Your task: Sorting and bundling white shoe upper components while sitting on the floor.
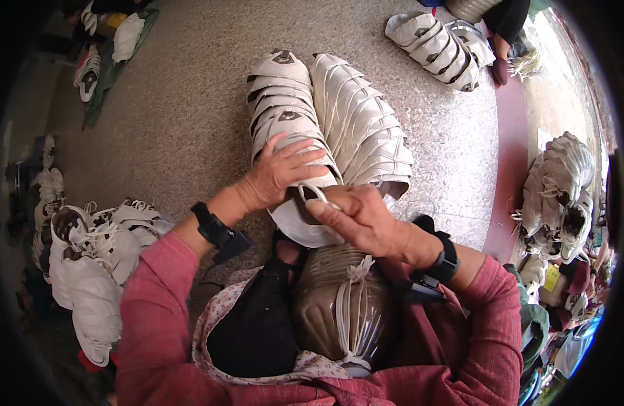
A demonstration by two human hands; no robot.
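Note:
Two long rows of nested white shoe uppers lie side by side on the speckled floor before me: a left row (283, 88) with dark patches and a right row (356, 115). My left hand (279, 170) lies on the near part of the left row, fingers spread. Close beside it, my right hand (358, 215) pinches a white lace (313, 188), which loops up from the row's nearest upper (305, 227). In my lap rests a rounded, shiny brownish thing (312, 298) with a bundle of white laces (349, 304) tied together on it.
A heap of white shoe uppers (88, 271) sits at my left, another pile (559, 189) at the right. Farther off at the upper right is one more nested row (434, 51), near a person's foot (501, 71). More uppers (127, 37) lie on green cloth at the upper left.

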